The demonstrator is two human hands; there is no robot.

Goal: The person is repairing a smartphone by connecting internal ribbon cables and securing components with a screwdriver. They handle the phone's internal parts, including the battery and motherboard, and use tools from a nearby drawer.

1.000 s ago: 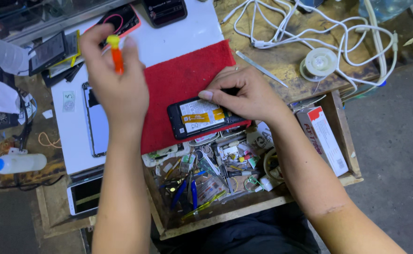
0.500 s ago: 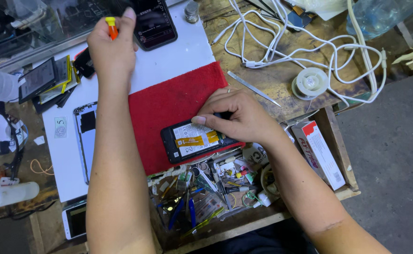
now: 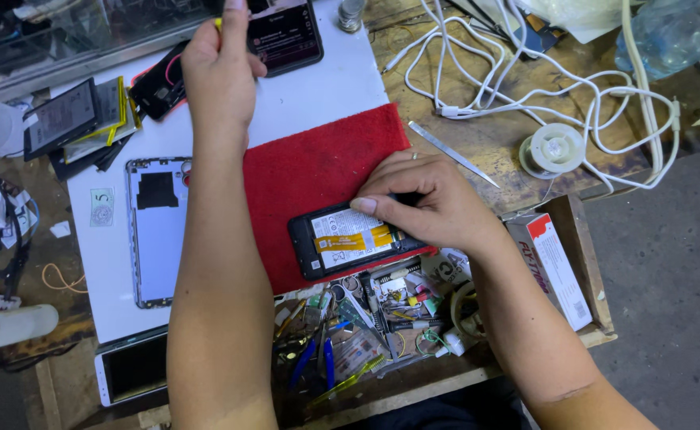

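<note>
An opened black phone (image 3: 338, 241) lies back-up on a red cloth (image 3: 310, 171), its white battery with a yellow strip exposed. My right hand (image 3: 433, 203) rests on the phone's right end, fingertips pressing its upper edge. My left hand (image 3: 221, 76) reaches to the far side of the white mat (image 3: 326, 80), fingers closed around a small tool; only its yellow tip (image 3: 218, 23) shows. That hand is beside a black phone (image 3: 286, 36) lying screen-up at the far edge.
A grey phone back cover (image 3: 158, 231) lies left of the cloth. White cables (image 3: 541, 80), a solder spool (image 3: 553, 150) and a metal blade (image 3: 453, 155) sit right. An open drawer of small tools (image 3: 366, 334), a red-white box (image 3: 549, 267) and a white phone (image 3: 131, 366) are near me.
My left hand has carried the yellow-tipped tool away from me toward the far edge of the mat. My right hand has stayed on the opened phone.
</note>
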